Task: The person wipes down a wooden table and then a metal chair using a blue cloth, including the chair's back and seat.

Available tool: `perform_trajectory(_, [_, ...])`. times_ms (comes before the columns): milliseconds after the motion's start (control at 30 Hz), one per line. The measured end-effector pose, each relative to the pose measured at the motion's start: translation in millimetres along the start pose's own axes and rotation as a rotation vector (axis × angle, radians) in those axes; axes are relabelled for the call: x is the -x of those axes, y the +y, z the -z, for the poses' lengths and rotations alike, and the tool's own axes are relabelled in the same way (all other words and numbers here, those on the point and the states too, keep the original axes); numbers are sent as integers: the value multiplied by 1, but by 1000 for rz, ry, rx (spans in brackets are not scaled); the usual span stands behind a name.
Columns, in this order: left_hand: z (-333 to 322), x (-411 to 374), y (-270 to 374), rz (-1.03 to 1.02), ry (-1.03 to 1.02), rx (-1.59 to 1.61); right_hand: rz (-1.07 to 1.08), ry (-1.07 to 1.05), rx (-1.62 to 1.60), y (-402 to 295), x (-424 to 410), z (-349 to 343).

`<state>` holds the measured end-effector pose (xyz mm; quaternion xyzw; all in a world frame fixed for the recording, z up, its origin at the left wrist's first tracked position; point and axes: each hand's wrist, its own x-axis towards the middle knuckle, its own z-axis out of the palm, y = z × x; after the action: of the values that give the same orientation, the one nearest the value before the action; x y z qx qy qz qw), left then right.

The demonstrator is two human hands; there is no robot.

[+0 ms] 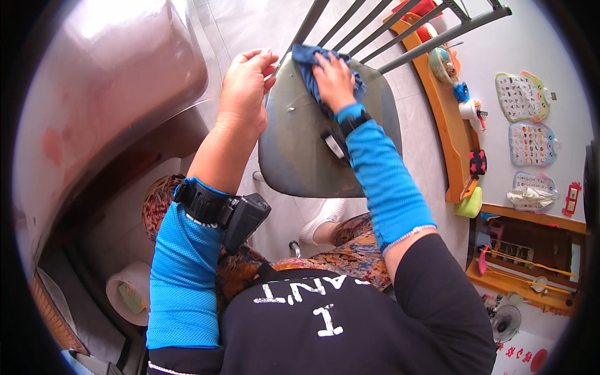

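A chair with a worn, dark padded seat [309, 159] and a grey metal slatted backrest [375, 33] stands before me. My right hand [333, 79] presses down on a crumpled blue cloth [307, 58] at the back of the seat, by the foot of the backrest. Its fingers are spread over the cloth. My left hand [251, 79] is raised beside the seat's left edge, fingers curled in and thumb side up, with nothing seen in it. Blue sleeves cover my forearms, and a black device [247, 220] is strapped to the left one.
At the left is a large glossy reddish-brown table [117, 84]. Below it stands a white bin [126, 293]. A wooden shelf [433, 108] holding bowls and small items lines the right wall, with picture charts [522, 96] beyond. A fan [505, 323] is at the lower right.
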<state>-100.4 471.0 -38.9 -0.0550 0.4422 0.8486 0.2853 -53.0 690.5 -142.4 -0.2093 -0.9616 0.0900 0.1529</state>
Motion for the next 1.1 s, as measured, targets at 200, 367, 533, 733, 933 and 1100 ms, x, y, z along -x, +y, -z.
perform_trajectory(200, [-4, -8, -2, -62, -24, -62, -127, -61, 96, -45, -9, -4])
perform_trajectory(367, [-9, -22, -10, -57, -24, -73, 338, -30, 54, -70, 81, 26])
perform_trajectory(533, [-4, -41, -16, -2, -44, -49, 475, -82, -85, -78, 180, 75])
perform_trajectory(733, [-11, -39, -21, 35, -55, -52, 406, 79, 85, -20, 224, 87])
perform_trajectory(933, [-3, -34, -27, 60, -45, -43, -62, 283, 206, 103, 230, 74])
perform_trajectory(1100, [-4, -23, -27, 45, -36, -11, -457, 388, 200, 133, 235, 56])
